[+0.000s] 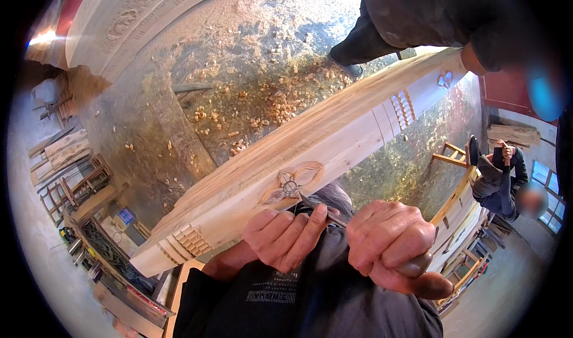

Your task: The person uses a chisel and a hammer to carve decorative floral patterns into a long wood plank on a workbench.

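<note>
A long pale wooden beam (358, 138) lies diagonally before me, with carved bead bands (191, 242) and a four-petal flower carving (291, 187). My left hand (286, 236) is closed around the narrow metal shaft of a chisel (335, 217) just below the flower, the tool's tip at the carving's lower edge. My right hand (391, 248) is in a fist on the chisel's handle, right of the left one. The handle is mostly hidden by its fingers.
A co-worker (498, 177) is at the right by a wooden bench (447, 218); another person's dark-clothed leg (382, 28) is by the beam's far end. Shavings (256, 117) litter the floor. A carved panel (113, 22) stands upper left, with stacked boards and chairs (77, 189) at left.
</note>
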Available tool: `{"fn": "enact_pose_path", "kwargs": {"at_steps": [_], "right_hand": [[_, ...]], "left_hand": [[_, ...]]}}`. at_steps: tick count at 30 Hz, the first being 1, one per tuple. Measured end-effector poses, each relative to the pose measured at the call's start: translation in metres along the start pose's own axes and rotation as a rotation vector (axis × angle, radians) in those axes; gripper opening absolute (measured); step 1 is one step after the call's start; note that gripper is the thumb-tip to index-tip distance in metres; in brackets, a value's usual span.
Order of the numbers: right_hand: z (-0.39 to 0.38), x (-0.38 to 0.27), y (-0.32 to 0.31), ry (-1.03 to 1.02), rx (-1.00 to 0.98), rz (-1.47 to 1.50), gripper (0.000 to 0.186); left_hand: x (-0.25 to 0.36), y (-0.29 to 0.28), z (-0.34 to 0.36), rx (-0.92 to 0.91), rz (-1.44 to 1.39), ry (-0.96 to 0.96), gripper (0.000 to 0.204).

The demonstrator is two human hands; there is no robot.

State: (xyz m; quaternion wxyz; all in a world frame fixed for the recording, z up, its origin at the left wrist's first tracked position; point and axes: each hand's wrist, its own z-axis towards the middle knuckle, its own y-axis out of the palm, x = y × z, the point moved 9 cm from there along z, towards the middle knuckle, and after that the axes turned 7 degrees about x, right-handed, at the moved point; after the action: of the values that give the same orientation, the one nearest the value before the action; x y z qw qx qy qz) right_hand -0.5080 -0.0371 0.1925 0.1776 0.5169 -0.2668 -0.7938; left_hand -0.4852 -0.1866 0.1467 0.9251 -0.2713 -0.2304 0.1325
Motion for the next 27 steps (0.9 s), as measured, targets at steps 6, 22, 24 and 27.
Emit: {"fn": "enact_pose_path", "kwargs": {"at_steps": [6,22,24,27], "right_hand": [[0.0000,0.0005,0.0026,-0.009,0.006,-0.019,0.050],[-0.0015,0.0026,0.0030,-0.014,0.081,-0.123,0.070],[-0.0019,0.0014,0.0026,-0.021,0.090,-0.086,0.064],[-0.0015,0.0024,0.0024,0.005,0.063,-0.062,0.054]], "left_hand": [[-0.0011,-0.0001,0.0009,-0.005,-0.003,-0.033,0.028],[-0.0018,-0.0003,0.0005,0.005,-0.016,-0.025,0.026],[-0.0019,-0.0010,0.0000,0.001,-0.021,-0.033,0.026],[-0.0028,-0.0004,-0.0002,-0.004,-0.018,-0.040,0.027]]}}
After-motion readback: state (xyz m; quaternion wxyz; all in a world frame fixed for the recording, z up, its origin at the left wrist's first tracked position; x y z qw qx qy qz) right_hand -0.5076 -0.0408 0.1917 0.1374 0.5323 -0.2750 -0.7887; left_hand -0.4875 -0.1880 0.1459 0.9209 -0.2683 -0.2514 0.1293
